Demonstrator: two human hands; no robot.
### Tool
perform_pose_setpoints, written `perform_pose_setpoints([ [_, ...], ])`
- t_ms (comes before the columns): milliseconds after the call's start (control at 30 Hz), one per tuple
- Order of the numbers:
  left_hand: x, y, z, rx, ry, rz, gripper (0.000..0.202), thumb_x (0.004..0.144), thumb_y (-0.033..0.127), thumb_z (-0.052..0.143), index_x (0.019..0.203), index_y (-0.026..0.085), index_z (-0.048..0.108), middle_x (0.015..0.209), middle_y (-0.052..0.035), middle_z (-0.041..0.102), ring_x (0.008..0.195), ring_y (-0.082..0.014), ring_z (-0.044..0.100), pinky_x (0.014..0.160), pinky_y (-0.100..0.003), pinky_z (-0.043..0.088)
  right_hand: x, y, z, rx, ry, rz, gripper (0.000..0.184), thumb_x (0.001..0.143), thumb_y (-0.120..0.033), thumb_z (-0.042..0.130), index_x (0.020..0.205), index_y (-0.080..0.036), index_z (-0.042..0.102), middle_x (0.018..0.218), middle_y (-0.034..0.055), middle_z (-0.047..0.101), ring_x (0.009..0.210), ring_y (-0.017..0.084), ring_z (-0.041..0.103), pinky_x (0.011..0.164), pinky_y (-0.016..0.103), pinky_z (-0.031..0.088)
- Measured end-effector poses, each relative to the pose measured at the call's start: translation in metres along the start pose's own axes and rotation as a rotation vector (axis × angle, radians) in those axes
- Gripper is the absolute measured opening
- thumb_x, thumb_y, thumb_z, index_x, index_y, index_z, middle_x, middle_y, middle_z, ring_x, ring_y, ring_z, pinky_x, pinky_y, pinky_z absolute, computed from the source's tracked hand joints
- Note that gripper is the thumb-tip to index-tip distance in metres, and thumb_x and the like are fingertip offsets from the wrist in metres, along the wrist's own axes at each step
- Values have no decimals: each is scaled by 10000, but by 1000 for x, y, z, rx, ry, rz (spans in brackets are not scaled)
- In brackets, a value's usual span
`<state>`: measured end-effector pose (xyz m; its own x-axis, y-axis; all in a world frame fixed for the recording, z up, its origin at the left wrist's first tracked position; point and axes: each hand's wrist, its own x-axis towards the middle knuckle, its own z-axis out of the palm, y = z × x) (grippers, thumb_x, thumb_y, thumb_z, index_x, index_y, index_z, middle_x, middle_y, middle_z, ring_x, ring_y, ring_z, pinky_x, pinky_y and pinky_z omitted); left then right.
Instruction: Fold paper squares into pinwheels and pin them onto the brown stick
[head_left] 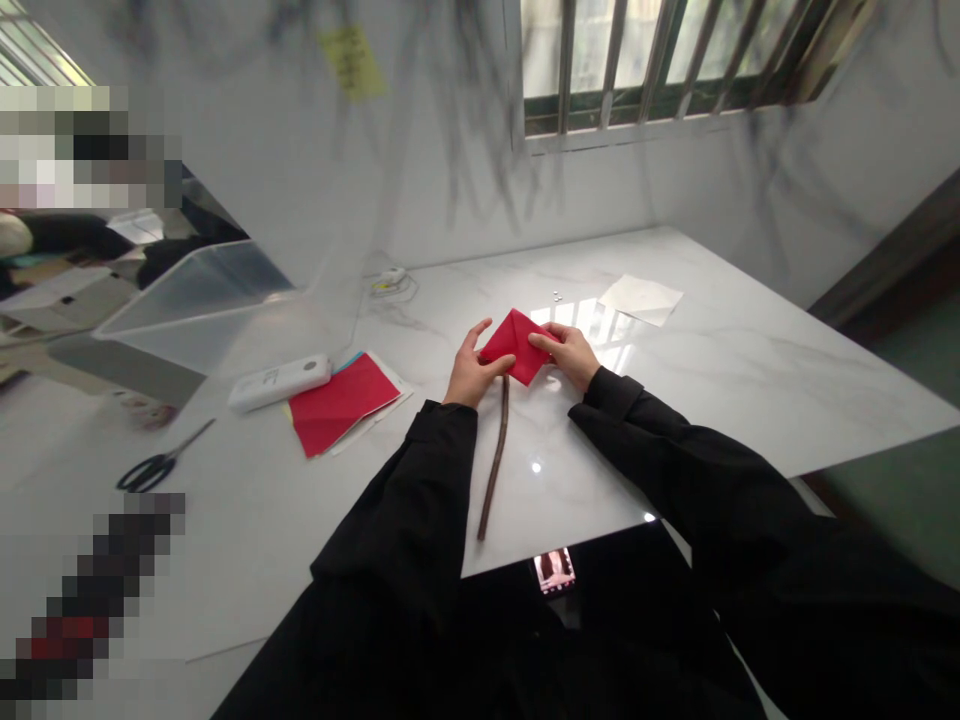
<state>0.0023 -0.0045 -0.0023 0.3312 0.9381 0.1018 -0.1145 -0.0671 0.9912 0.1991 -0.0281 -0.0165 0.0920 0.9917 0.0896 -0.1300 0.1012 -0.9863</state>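
A folded piece of red paper (516, 338) is held up between my two hands, its crease lines showing and one corner pointing away from me. My left hand (474, 370) pinches the left corner, with the thumb on top and the index finger raised. On the opposite side, my right hand (573, 354) grips the right corner between thumb and fingers. Below the paper, a thin brown stick (495, 460) lies on the white marble-patterned table (720, 380), its far end close to my left thumb.
To the left lie a stack of red and pale paper sheets (341, 400), a white oblong device (281, 382) and black scissors (161, 465). A pale sheet (641, 300) rests at the back right. A clear plastic bin (202, 285) stands far left. A lit phone (553, 570) is below the table edge.
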Motion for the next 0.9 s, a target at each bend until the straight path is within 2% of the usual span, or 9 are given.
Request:
perform_pose_setpoints([
  [133, 6, -5, -2, -160, 139, -6, 1083, 573, 337, 959, 1507, 179, 434, 962, -88, 796, 861, -237, 765, 868, -389, 605, 0, 0, 3, 42, -94, -3, 548, 643, -590, 908, 935, -169, 713, 874, 56, 776, 786, 194, 716, 750, 316, 575],
  [200, 8, -6, -3, -181, 155, -5, 1028, 569, 353, 962, 1458, 175, 479, 945, -85, 796, 880, -248, 770, 879, -404, 606, 0, 0, 5, 52, -161, -12, 583, 636, -571, 923, 1005, -153, 752, 978, 85, 801, 886, 226, 743, 859, 355, 586],
  [267, 9, -7, -2, -167, 141, 1, 921, 566, 378, 967, 1362, 158, 559, 918, -84, 795, 886, -259, 772, 877, -412, 609, 0, 1, 5, 29, -199, -22, 619, 651, -577, 917, 1065, -140, 772, 1034, 102, 805, 938, 250, 749, 901, 379, 584],
  [333, 7, -8, -1, -143, 107, 5, 796, 562, 398, 973, 1237, 144, 636, 902, -87, 794, 882, -263, 772, 878, -413, 609, 1, 3, 5, 3, -187, -38, 635, 667, -601, 901, 1075, -129, 780, 1042, 112, 805, 951, 265, 751, 897, 392, 586],
  [433, 4, -7, 2, -133, 69, 2, 642, 590, 435, 967, 1089, 133, 699, 903, -91, 797, 873, -251, 768, 900, -407, 601, 2, 5, 4, 2, -102, -62, 638, 670, -629, 888, 1047, -125, 782, 1025, 111, 805, 945, 269, 749, 891, 398, 588],
  [600, 2, -7, 3, -134, 77, -12, 510, 585, 454, 974, 884, 127, 721, 880, -80, 794, 850, -220, 751, 946, -403, 582, 1, 4, 2, 10, -77, -66, 632, 665, -624, 893, 1031, -120, 787, 1006, 109, 805, 913, 260, 743, 887, 398, 586],
  [700, 3, -9, 2, -121, 86, -5, 506, 580, 464, 975, 874, 130, 733, 877, -77, 793, 850, -220, 743, 939, -401, 582, 1, 4, 1, -38, -89, -64, 623, 680, -631, 880, 1015, -112, 793, 987, 118, 803, 903, 262, 740, 864, 392, 585],
  [900, 3, -7, 3, -78, 46, 19, 596, 586, 501, 969, 987, 99, 787, 905, -109, 797, 913, -270, 749, 961, -431, 577, 4, 11, -1, -67, -121, -79, 591, 712, -625, 860, 1028, -129, 798, 987, 112, 801, 892, 257, 741, 819, 373, 592],
])
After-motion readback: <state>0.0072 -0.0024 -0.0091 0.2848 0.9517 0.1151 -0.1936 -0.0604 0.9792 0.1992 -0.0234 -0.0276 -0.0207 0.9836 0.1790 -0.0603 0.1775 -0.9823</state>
